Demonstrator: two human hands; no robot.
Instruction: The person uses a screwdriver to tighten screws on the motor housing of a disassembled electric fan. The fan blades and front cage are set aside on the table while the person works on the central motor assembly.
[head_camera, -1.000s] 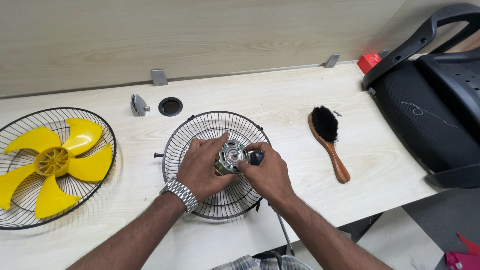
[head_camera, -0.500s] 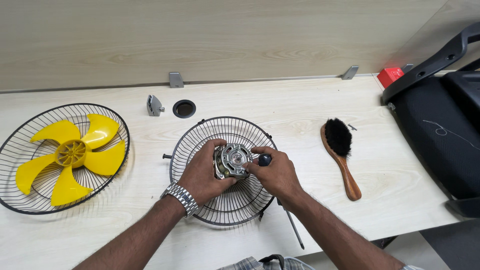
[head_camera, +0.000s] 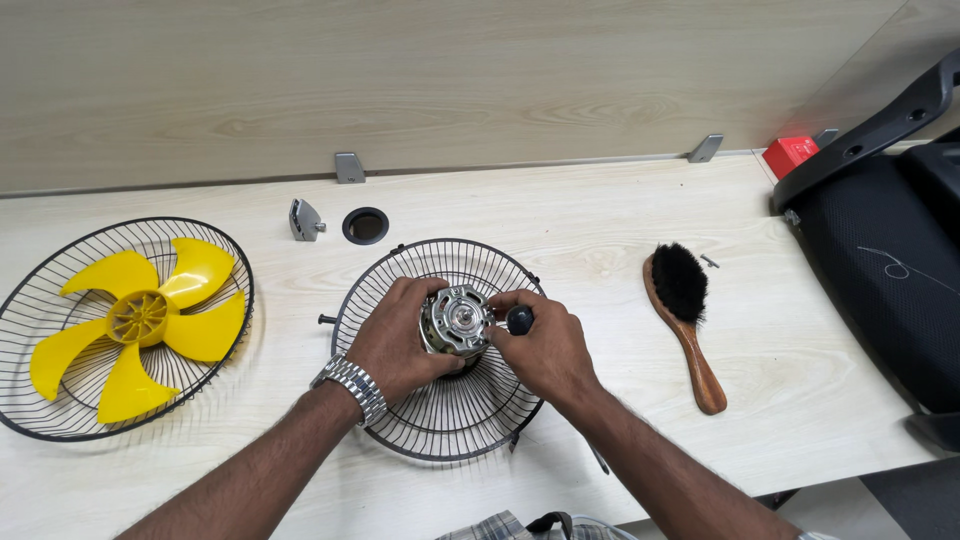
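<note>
Open strip of surface (head_camera: 590, 215) behind wire guard (head_camera: 440, 420), free up to the back wall. Blocked on left by second guard w/ yellow blade (head_camera: 135, 320); narrow gap betw. the two guards. Small grey bracket (head_camera: 305, 220) and round hole (head_camera: 366, 226) near back-left. To right: bare gap, then brush (head_camera: 685, 320); beyond it black chair (head_camera: 890, 260) closes off edge. Both forearms fill front approach.

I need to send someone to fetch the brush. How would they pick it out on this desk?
On the wooden desk, look right of the wire fan guard that the hands work over, toward the black chair. The brush lies flat there: brown wooden handle, black bristles, the only wooden tool on the desk.
</note>
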